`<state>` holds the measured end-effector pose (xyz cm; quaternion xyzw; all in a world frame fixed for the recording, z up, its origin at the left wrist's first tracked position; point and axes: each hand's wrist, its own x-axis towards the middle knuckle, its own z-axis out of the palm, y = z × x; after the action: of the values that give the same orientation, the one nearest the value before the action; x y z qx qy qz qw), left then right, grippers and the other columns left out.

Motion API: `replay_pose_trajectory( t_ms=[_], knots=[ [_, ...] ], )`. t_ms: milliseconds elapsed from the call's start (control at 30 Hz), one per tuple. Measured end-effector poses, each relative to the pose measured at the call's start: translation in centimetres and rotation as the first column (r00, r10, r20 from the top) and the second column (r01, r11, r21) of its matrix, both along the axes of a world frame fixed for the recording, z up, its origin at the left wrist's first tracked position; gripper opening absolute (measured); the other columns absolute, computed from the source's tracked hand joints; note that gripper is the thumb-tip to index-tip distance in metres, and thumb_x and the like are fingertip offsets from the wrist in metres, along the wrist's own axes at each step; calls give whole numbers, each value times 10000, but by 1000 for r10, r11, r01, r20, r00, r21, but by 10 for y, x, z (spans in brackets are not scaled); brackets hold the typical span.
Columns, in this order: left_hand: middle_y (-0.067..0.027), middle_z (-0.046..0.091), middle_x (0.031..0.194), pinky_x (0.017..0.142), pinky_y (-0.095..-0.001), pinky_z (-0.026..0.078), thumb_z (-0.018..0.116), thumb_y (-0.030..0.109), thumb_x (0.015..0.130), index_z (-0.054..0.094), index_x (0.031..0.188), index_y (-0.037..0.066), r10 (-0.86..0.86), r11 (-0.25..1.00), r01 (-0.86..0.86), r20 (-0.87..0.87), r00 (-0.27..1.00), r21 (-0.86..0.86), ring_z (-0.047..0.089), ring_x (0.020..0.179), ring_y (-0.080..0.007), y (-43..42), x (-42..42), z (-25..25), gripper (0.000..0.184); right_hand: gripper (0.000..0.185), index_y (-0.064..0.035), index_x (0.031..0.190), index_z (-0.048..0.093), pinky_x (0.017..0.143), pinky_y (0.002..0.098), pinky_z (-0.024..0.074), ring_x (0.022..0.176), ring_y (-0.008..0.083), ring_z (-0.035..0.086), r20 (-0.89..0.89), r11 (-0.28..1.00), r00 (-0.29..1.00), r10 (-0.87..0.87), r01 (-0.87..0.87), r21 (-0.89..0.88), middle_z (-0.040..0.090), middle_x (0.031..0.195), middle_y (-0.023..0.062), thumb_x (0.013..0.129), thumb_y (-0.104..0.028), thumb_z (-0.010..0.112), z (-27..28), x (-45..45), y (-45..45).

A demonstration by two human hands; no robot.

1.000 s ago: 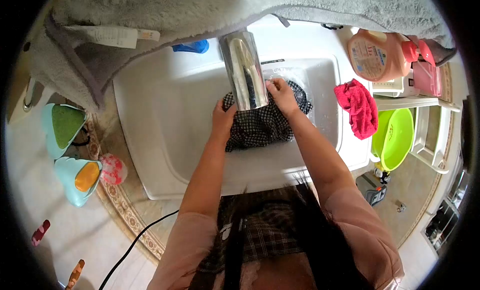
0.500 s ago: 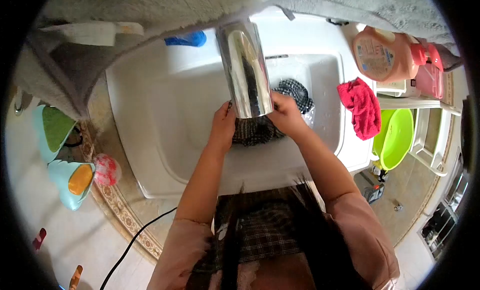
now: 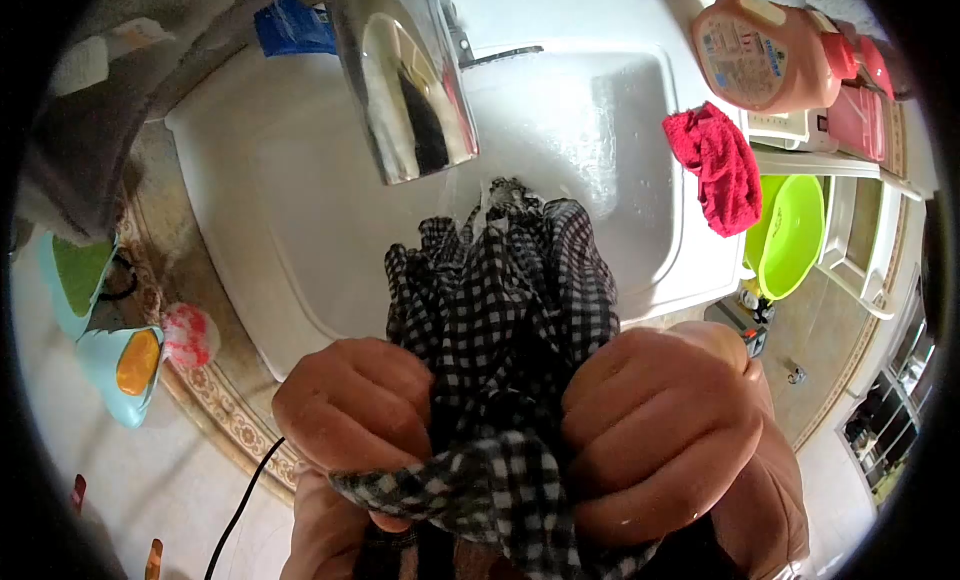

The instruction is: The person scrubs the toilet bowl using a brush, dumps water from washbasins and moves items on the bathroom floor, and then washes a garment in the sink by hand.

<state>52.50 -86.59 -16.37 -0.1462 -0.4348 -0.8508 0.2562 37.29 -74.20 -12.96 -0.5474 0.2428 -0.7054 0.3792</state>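
A black-and-white checked cloth garment (image 3: pixel 490 290) hangs bunched from my two hands, close to the camera. My left hand (image 3: pixel 355 410) is closed in a fist on its left upper edge. On the other side, my right hand (image 3: pixel 665 430) has its fingers wrapped round the fabric. The garment's lower end reaches into the white sink (image 3: pixel 310 240), just below the shiny metal faucet (image 3: pixel 410 100). Water seems to run onto the cloth's far end. Whether the garment is a shirt or something else I cannot make out.
A red cloth (image 3: pixel 715 170) lies on the sink's right rim, near a large pink pump bottle (image 3: pixel 750 55). A green basin (image 3: pixel 790 235) stands at the right. Blue packaging (image 3: pixel 292 28) sits at the back left. Light-blue slippers (image 3: pixel 120 370) are on the floor at left.
Both hands have lifted the checked garment from the sink under the faucet up towards the camera, and it now hangs spread out. The view has shifted, too.
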Motion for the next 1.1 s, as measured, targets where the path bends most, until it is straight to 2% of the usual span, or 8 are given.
replay_pose_trajectory(
  t_ms=[300, 367, 433, 567, 700, 800, 900, 1100],
  knots=[
    [-126, 551, 527, 306, -270, 293, 743, 166, 686, 589, 798, -48, -144, 990, 144, 38, 989, 6, 466, 375, -169, -1, 21, -16, 286, 175, 59, 901, 552, 433, 319, 409, 530, 250, 529, 37, 990, 992, 118, -121, 68, 547, 699, 144, 814, -92, 554, -31, 4, 19],
    [-79, 583, 709, 574, -311, 460, 668, 193, 736, 582, 924, -15, 689, 580, -191, 352, 634, -792, 573, 656, -176, 12, 47, -42, 293, 169, 9, 916, 550, 512, 310, 440, 611, 233, 558, -61, 935, 998, 10, 12, 355, 539, 712, 83, 786, -82, 609, -51, -5, 20],
    [-151, 520, 1077, 849, -328, 415, 613, 201, 774, 460, 1167, -40, 240, 962, -175, 955, 174, -210, 514, 975, -232, -1, -5, -59, 485, 183, -7, 903, 564, 617, 236, 456, 677, 106, 547, -159, 544, 982, -103, 190, 817, 576, 756, 59, 786, -129, 633, -86, -18, 8],
    [-160, 488, 1203, 907, -329, 386, 565, 206, 820, 458, 1204, 38, 546, 821, 157, 835, 65, -549, 487, 1080, -279, -7, -27, -204, 433, 321, 34, 984, 511, 750, 348, 474, 865, 282, 582, -746, -46, 599, -290, 770, 636, 587, 936, 191, 758, -159, 632, -247, -29, 6],
    [-146, 504, 1190, 909, -335, 384, 530, 179, 830, 455, 1217, 65, 721, 576, 474, 687, 89, -666, 504, 1057, -287, 5, -34, -241, 411, 297, 43, 965, 511, 839, 412, 432, 948, 355, 524, -794, 428, 474, 380, 671, 605, 551, 980, 222, 736, -126, 594, -271, -9, -4],
    [-126, 546, 1117, 840, -362, 435, 496, 161, 830, 497, 1170, 28, 290, 952, -37, 935, -206, -304, 546, 956, -278, -8, -21, -257, 365, 322, 23, 1040, 516, 856, 407, 426, 896, 382, 543, -799, 141, 597, -71, 799, 585, 554, 992, 250, 720, -17, 515, -273, -23, -3],
    [-121, 550, 1089, 811, -368, 458, 478, 161, 843, 498, 1160, -1, -208, 678, -675, 957, 203, 291, 546, 947, -248, -5, -16, -262, 357, 395, 37, 1134, 467, 878, 383, 406, 1028, 361, 505, -640, 354, 697, -325, 717, 601, 529, 1085, 236, 745, -13, 508, -260, 9, -14],
    [-89, 548, 1074, 856, -348, 451, 403, 345, 893, 408, 1242, 13, -6, 758, -489, 754, 657, 432, 548, 943, -218, 34, -17, -203, 482, 333, 31, 1075, 503, 888, 393, 390, 1031, 345, 485, -654, 377, 756, 44, 593, 711, 526, 1081, 207, 770, -101, 517, -205, 87, -23]
  ],
)
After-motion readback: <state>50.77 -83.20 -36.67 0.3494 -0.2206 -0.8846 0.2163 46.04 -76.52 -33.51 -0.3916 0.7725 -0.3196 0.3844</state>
